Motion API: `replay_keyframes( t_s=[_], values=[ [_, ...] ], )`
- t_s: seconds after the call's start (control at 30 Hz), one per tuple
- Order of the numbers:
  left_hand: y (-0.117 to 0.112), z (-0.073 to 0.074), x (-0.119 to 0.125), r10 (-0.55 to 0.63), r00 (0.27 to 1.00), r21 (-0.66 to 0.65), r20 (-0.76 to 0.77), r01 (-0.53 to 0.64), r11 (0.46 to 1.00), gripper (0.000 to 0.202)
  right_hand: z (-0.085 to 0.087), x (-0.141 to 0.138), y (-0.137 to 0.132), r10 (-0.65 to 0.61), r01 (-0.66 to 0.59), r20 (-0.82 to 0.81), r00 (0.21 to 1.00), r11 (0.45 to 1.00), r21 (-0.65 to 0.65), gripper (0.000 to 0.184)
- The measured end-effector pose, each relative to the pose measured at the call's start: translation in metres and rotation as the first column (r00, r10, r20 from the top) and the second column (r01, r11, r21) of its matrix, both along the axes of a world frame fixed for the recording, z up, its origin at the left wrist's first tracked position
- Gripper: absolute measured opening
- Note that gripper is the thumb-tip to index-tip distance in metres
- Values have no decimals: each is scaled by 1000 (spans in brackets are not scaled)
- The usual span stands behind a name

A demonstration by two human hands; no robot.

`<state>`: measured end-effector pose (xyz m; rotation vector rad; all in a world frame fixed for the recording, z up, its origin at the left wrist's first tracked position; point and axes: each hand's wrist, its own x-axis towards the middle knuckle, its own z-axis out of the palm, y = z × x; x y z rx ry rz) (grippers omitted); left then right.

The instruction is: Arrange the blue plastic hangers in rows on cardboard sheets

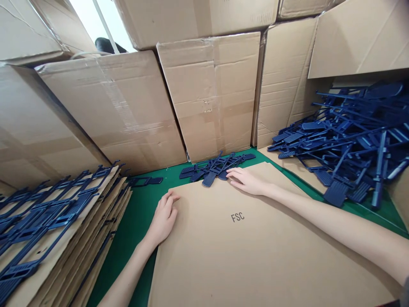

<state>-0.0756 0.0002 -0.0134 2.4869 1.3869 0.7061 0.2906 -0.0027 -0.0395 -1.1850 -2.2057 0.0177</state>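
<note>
A flat brown cardboard sheet [236, 251] printed "FSC" lies in front of me, apparently on top of others. My left hand [164, 217] rests at its far left corner, fingers loosely bent and apart over the edge. Toward the far right edge, my right hand [245, 181] lies palm down with its fingers stretched out. Its fingertips reach a small heap of dark blue plastic parts [213, 167], each with a ribbed paddle end and a thin frame. Whether they touch a part I cannot tell. Neither hand appears to grip anything.
At left stands a stack of cardboard sheets [68, 251] with blue parts layered between and on top. One loose blue part [145, 181] lies on the green table surface [134, 232]. A big blue pile [348, 145] fills the right. Cardboard boxes [212, 98] wall off the back.
</note>
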Motion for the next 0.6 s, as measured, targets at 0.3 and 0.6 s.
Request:
replay_keyframes(
  t_s=[0.3, 0.6],
  values=[
    [-2, 2, 1, -5, 1000, -13, -24, 5, 1000, 31, 4, -3, -3, -66, 65, 14, 998, 996, 62, 24],
    [-2, 1, 1, -7, 1000, -6, -30, 7, 1000, 32, -3, 0, 1, -152, 146, 50, 987, 984, 106, 21]
  ],
)
